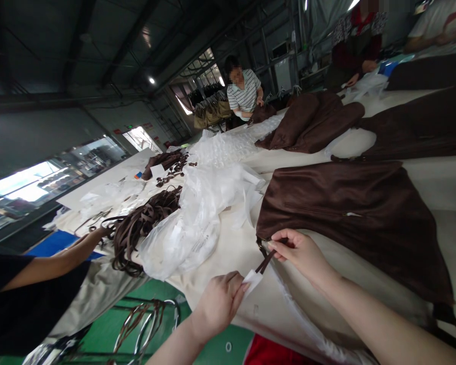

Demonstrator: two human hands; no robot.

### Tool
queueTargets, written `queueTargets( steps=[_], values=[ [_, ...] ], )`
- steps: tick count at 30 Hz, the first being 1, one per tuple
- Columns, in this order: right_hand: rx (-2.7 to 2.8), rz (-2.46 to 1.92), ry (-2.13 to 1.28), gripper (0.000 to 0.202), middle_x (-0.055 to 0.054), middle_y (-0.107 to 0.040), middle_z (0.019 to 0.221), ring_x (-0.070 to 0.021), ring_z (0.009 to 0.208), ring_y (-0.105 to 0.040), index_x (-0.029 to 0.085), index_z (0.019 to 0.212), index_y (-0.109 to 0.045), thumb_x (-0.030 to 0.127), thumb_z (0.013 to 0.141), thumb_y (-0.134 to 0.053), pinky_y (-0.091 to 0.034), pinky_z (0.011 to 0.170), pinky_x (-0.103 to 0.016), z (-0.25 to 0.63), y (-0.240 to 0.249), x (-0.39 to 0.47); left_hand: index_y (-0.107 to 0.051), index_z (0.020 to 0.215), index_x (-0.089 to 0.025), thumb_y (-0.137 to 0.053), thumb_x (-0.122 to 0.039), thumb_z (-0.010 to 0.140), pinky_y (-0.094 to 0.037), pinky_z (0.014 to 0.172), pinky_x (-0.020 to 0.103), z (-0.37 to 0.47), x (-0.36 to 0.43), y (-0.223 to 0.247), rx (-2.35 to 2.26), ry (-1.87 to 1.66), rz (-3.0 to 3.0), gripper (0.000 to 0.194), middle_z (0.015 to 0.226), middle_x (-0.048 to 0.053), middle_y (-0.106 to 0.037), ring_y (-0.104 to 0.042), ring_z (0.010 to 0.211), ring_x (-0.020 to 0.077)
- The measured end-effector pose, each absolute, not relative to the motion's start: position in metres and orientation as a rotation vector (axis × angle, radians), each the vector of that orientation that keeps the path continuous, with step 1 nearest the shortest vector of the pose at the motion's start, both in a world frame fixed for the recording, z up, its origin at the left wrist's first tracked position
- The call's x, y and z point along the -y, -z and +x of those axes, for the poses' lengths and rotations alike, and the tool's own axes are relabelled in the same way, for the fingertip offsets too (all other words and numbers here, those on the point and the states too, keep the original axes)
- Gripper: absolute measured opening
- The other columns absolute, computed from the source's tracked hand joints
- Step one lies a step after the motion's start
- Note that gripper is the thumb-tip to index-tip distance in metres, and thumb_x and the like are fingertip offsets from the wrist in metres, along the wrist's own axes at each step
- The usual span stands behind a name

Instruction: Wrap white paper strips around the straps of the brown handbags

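Observation:
My left hand (222, 301) is closed with fingertips pinched on a small white tag (253, 282) at the end of a brown strap. Close by, my right hand (294, 251) pinches the dark brown strap (266, 262) just above that tag. Its upper end lies beside a small metal buckle (261, 244) at the corner of a brown bag (338, 203). The bag lies flat on the cream-covered table, with a zipper line and a small white mark on its face. A second buckled strap end (450, 324) hangs at its lower right corner.
A pile of brown straps (148, 223) and crumpled clear plastic bags (205, 213) lie left of the bag. More brown bags (311, 119) lie behind. A co-worker's arm (68, 258) reaches in from the left; others work across the table. A metal-ringed stand (146, 324) is below.

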State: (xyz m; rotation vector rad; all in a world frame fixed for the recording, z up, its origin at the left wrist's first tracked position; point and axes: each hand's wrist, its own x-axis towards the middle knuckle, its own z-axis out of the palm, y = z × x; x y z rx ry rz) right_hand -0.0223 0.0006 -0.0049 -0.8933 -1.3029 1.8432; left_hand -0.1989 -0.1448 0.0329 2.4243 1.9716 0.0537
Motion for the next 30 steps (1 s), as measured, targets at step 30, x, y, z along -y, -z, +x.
queueTargets(
  steps=[30],
  values=[
    [1.999,-0.521,-1.805,0.059,-0.007,-0.046,0.139,-0.0213,0.130,-0.038,0.021,0.134,-0.048,0.057,0.092,-0.028,-0.024,0.111,-0.039,-0.010,-0.011,0.022,-0.047,0.064,-0.016,-0.027,-0.050,0.093,-0.033,0.057,0.023,-0.194,0.115,-0.034,-1.915,-0.482,1.661,0.049,0.061,-0.001,-0.046,-0.041,0.059,0.0105]
  ],
)
